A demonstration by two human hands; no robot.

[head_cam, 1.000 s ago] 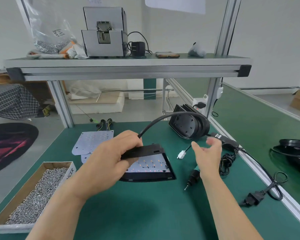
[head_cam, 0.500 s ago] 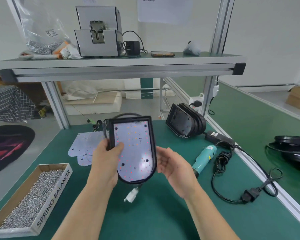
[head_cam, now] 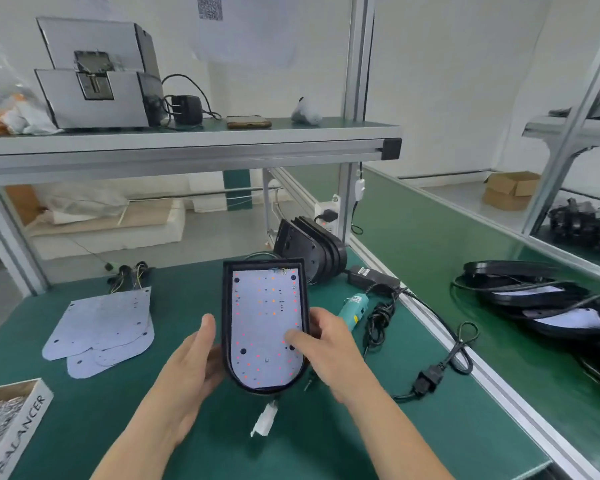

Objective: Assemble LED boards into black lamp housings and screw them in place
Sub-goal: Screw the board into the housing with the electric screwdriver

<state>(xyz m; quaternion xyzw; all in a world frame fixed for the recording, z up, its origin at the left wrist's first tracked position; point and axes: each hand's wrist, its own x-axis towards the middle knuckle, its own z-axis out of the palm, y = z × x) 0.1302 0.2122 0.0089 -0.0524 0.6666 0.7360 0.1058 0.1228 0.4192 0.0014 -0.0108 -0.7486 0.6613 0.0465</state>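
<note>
- The green-matted workbench (head_cam: 111, 438) sits below a grey aluminium-framed shelf (head_cam: 187, 147).
- Several loose white LED boards (head_cam: 101, 323) lie overlapped on the mat at the left.
- A black D-shaped plastic lamp housing (head_cam: 228, 306) is held above the middle of the bench, open face up and rounded end nearest the person.
- A white LED board (head_cam: 265, 317) dotted with red and orange points lies inside that housing.
- A stack of empty black housings (head_cam: 312, 247) leans at the back right.
- A cardboard box of silver screws (head_cam: 32, 410) sits at the near left corner.
- The left hand (head_cam: 191, 362) cups the housing's left side, thumb straight along the rim; its fingers are hidden behind.
- The right hand (head_cam: 329, 351) grips the right rim, thumb pressed on the board's lower right.
- A teal electric screwdriver (head_cam: 352, 306) lies just right of that hand.
- A white plug connector (head_cam: 265, 417) hangs below the housing's rounded end.
</note>
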